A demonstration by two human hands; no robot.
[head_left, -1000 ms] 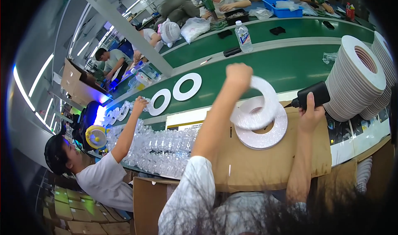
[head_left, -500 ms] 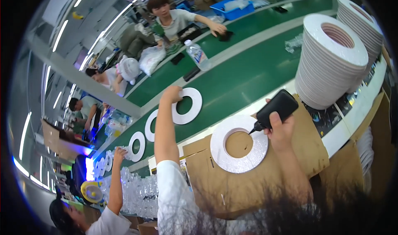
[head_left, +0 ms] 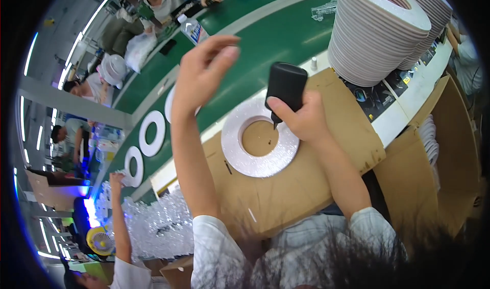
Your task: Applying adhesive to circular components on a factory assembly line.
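My right hand (head_left: 306,116) grips a black squeeze bottle (head_left: 287,85), its narrow nozzle pointing down over the inner edge of a white ring (head_left: 236,157). That ring lies flat on a brown cardboard sheet (head_left: 301,187) and seems thick, perhaps more than one layer. Raised above the green belt, my left hand (head_left: 201,72) has loosely bent fingers, the thumb apart, and nothing visible in it. Behind my left forearm a white ring (head_left: 169,101) shows only in part. Two further white rings, one nearer (head_left: 152,134) and one farther left (head_left: 134,166), lie along the belt.
Tall stacks of white rings (head_left: 367,44) stand at the right. A clear drink bottle (head_left: 194,30) is on the green belt (head_left: 270,39). Clear plastic parts (head_left: 158,222) are heaped at lower left, beside a co-worker's hand (head_left: 116,179). An open carton (head_left: 408,156) sits at right.
My left hand has come off the ring on the belt and lifted back toward me. The black bottle has turned more upright in my right hand. The whole view has shifted.
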